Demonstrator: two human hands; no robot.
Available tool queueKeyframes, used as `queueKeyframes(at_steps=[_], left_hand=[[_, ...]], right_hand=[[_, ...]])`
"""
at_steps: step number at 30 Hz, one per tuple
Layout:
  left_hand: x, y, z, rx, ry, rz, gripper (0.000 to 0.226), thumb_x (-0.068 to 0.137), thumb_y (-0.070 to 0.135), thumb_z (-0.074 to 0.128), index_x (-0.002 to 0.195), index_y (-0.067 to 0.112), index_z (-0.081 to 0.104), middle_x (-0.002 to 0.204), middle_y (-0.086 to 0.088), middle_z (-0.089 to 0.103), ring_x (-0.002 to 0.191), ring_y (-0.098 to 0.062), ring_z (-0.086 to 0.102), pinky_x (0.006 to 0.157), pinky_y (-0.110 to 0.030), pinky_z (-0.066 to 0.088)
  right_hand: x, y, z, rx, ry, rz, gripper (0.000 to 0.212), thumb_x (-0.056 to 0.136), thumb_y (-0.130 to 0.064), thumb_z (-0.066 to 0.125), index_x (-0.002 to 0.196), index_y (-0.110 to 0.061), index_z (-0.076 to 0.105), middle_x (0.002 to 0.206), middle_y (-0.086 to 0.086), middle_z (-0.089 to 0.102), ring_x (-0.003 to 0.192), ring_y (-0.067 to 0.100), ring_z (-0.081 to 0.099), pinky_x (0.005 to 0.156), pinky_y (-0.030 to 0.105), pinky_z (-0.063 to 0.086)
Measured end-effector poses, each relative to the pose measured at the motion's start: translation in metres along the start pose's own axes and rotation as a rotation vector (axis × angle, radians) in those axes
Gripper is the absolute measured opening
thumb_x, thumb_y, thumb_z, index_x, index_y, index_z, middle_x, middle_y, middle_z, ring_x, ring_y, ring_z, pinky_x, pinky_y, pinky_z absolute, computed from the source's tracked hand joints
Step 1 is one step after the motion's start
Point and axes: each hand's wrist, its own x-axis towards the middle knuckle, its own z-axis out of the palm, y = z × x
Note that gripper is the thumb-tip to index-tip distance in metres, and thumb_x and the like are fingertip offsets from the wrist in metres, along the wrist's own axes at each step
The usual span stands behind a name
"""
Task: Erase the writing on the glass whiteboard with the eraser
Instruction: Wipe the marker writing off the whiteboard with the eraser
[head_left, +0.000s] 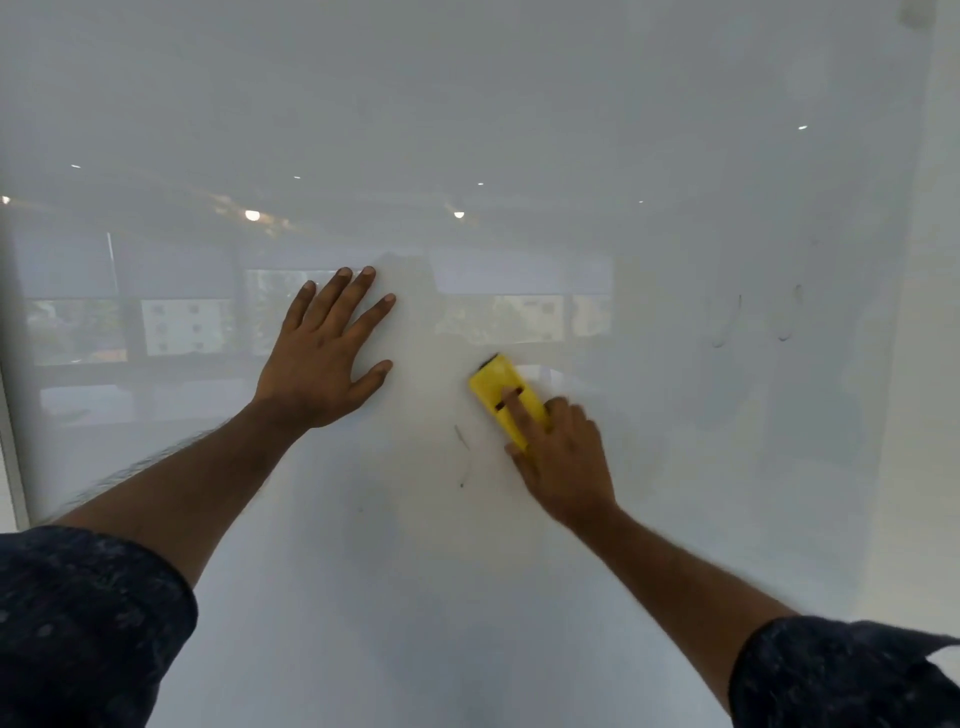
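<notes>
The yellow eraser (496, 387) lies flat against the glass whiteboard (467, 104), gripped by the right hand (563, 457). The forefinger is stretched along its back, the thumb sits at its near edge, and the other fingers are curled at the far side. The hand is somewhat blurred, so the exact finger placement on the far side is hard to tell.

Just to the left of that hand, a little below the eraser, is a thin dark stroke (462, 439) with a small dot under it. This is the plainest ink left on the board. Well off to the right of the right hand are faint grey loops (784, 317), which look like pale remnants of writing or smears.

The left hand (322, 358) is pressed flat on the glass, fingers straight and spread, holding nothing, apart from the right hand and somewhat higher. Around both hands the surface reads clean and white.

Most of the job appears done. What is left is probably the small stroke beside the eraser and the ghosted marks to the right.

Reflected windows (182, 327) and ceiling lights (252, 215) show in the glass beyond the left hand.
</notes>
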Motion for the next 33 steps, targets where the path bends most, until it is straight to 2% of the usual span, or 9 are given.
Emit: queueKeyframes(at_steps=[5,10,12,18,21,23,28,31,33], left_hand=[[0.0,-0.001,0.002,0.014,0.006,0.006,0.071,0.094,0.055,0.036,0.157,0.023,0.026,0.168,-0.006,0.014,0.155,-0.028,0.011,0.125,-0.05,0.009],[0.004,0.002,0.001,0.001,0.003,0.002,0.071,0.095,0.054,0.038,0.158,0.023,0.025,0.168,-0.006,0.013,0.155,-0.028,0.01,0.125,-0.05,0.007],[0.002,0.002,0.001,0.004,0.005,0.003,0.071,0.095,0.053,0.039,0.158,0.022,0.025,0.168,-0.007,0.013,0.155,-0.028,0.01,0.125,-0.051,0.007],[-0.005,-0.003,0.004,0.009,0.013,0.02,0.07,0.096,0.053,0.04,0.158,0.022,0.025,0.168,-0.007,0.013,0.155,-0.028,0.009,0.125,-0.05,0.006],[-0.007,-0.004,0.004,0.009,0.014,0.045,0.071,0.096,0.053,0.04,0.158,0.022,0.026,0.168,-0.008,0.013,0.155,-0.029,0.011,0.125,-0.05,0.008],[-0.009,-0.011,0.001,0.014,0.009,0.065,0.071,0.096,0.053,0.04,0.158,0.022,0.025,0.168,-0.008,0.012,0.155,-0.028,0.01,0.125,-0.05,0.009],[-0.013,-0.018,0.001,0.025,0.0,0.097,0.071,0.096,0.054,0.039,0.158,0.021,0.024,0.168,-0.009,0.012,0.155,-0.028,0.008,0.125,-0.05,0.009],[-0.013,-0.018,0.004,0.018,0.007,0.094,0.071,0.096,0.054,0.039,0.158,0.022,0.024,0.168,-0.008,0.011,0.156,-0.028,0.008,0.125,-0.051,0.008],[-0.013,-0.018,0.006,0.013,0.011,0.092,0.071,0.096,0.054,0.039,0.158,0.022,0.024,0.168,-0.008,0.011,0.156,-0.028,0.008,0.125,-0.051,0.008]], right_hand=[[-0.005,0.007,-0.001,-0.089,-0.04,-0.189,0.068,0.084,-0.041,0.061,0.146,-0.035,0.033,0.098,0.012,0.054,0.078,0.031,0.05,0.063,0.037,0.039],[0.039,0.03,-0.024,0.001,0.056,0.178,0.067,0.088,-0.041,0.058,0.148,-0.03,0.03,0.1,0.015,0.049,0.08,0.032,0.048,0.067,0.039,0.042],[0.038,0.021,-0.019,0.025,0.065,0.204,0.069,0.088,-0.041,0.057,0.149,-0.028,0.028,0.101,0.016,0.048,0.081,0.032,0.047,0.067,0.039,0.043],[-0.032,-0.043,0.022,-0.012,-0.055,-0.126,0.069,0.084,-0.042,0.057,0.147,-0.032,0.029,0.099,0.013,0.051,0.08,0.031,0.049,0.066,0.038,0.04],[-0.035,-0.041,0.023,-0.058,-0.065,-0.228,0.072,0.081,-0.042,0.06,0.147,-0.036,0.03,0.098,0.011,0.051,0.079,0.03,0.048,0.068,0.039,0.038],[-0.013,-0.026,0.014,-0.087,-0.006,-0.183,0.073,0.079,-0.042,0.064,0.145,-0.034,0.035,0.098,0.012,0.053,0.08,0.031,0.049,0.068,0.038,0.038],[0.036,0.0,-0.01,-0.002,0.087,0.182,0.07,0.085,-0.042,0.059,0.148,-0.029,0.03,0.098,0.014,0.049,0.08,0.032,0.048,0.069,0.04,0.04],[0.023,-0.019,0.0,0.024,0.074,0.152,0.07,0.084,-0.041,0.06,0.147,-0.025,0.033,0.1,0.018,0.051,0.081,0.034,0.049,0.069,0.04,0.041],[-0.004,-0.043,0.016,0.021,0.029,0.024,0.069,0.084,-0.043,0.058,0.146,-0.026,0.034,0.101,0.018,0.052,0.081,0.034,0.05,0.07,0.04,0.04]])
